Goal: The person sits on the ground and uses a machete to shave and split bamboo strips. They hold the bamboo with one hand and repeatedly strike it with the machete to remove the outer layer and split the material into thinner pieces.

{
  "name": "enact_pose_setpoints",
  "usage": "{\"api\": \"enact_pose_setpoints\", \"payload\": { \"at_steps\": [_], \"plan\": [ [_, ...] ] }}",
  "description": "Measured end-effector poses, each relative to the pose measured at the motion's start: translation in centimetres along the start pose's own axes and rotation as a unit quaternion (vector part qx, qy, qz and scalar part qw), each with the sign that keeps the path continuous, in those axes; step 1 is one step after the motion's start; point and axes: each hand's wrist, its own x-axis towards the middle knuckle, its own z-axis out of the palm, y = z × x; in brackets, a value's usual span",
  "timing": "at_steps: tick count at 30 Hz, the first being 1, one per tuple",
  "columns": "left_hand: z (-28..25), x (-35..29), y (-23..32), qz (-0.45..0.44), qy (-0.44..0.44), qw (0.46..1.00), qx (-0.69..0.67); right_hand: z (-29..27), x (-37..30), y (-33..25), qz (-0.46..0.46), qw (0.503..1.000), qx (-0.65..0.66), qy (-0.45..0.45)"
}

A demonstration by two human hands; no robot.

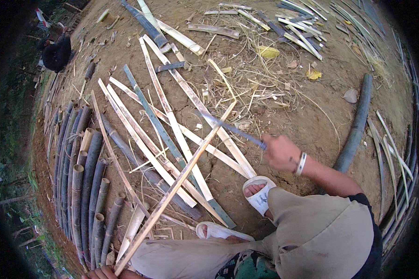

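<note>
Strip (191, 167) of pale bamboo slants up and away from the left fingers, its far end left of the right fingers and a little higher. The person's left hand (102, 273) is partly cut off by the lower edge; what shows of its fingers is clamped around the strip's near end. The right hand (281, 153) is a fist, fingers wrapped on the knife (242, 134), whose handle they mostly hide. From those fingers the blade points left and slightly up, to the strip near its far tip. The blade is blurred there, so whether it touches the wood cannot be told.

Left of the right fingers, beneath the strip, pale strips (179, 130) lie crossed on the dirt with a green strip (168, 142). Beyond the right fingers spread shavings (274, 88), with a yellow leaf (267, 51) past them. Right of these fingers lies a thick dark pole (360, 123); just behind them, a pale band (301, 163) circles the wrist. Nearer the body sits one white sandal (260, 193). Ahead of the left fingers, dark poles (91, 167) are packed side by side. Another person (57, 53) is far off, well beyond them.
</note>
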Motion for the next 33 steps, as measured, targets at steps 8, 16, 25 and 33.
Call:
{"api": "enact_pose_setpoints", "payload": {
  "at_steps": [8, 16, 25, 33],
  "plan": [
    [0.3, 0.3, -0.3, 0.049, 0.061, 0.995, 0.062, -1.6, -0.8, -5.8, -0.075, 0.996, -0.001, -0.043],
    [0.6, 0.1, -0.4, 0.053, 0.05, 0.995, 0.066, -4.5, -0.6, -6.9, -0.067, 0.994, -0.072, -0.046],
    [1.8, -0.6, -0.9, 0.077, 0.068, 0.992, 0.079, -3.5, 0.2, -5.0, -0.042, 0.996, -0.069, -0.039],
    [1.9, -0.6, -1.1, 0.054, 0.106, 0.991, 0.064, -2.0, 5.5, 2.0, 0.036, 0.989, -0.139, 0.014]
  ]
}}
